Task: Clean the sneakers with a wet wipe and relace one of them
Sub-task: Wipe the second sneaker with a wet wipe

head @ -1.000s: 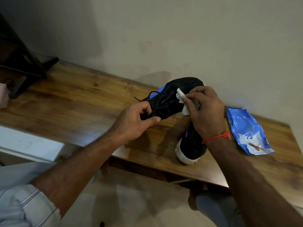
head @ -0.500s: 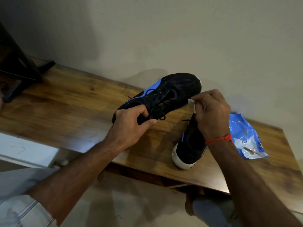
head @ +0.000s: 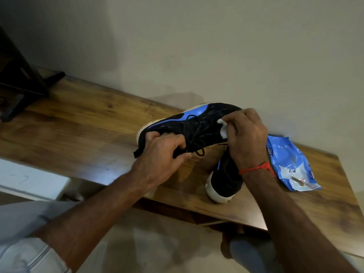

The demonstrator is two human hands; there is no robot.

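A black sneaker with blue panels point(head: 199, 120) is held above the wooden table point(head: 78, 125), its toe pointing toward the wall and its black laces hanging loose. My left hand point(head: 161, 154) grips it at the heel collar. My right hand point(head: 246, 138) presses a folded white wet wipe point(head: 223, 129) against the side of its toe. The second black sneaker point(head: 226, 178) with a white sole lies on the table under my right wrist, partly hidden.
A blue wet wipe packet point(head: 289, 162) lies on the table to the right of the sneakers. A dark stand point(head: 21, 83) sits at the table's far left. The wall runs close behind the table. My knee point(head: 246, 251) shows below the table edge.
My left hand turned the sneaker so its blue side and white sole face up. My right hand went from the toe down off it, then back onto it with the wipe.
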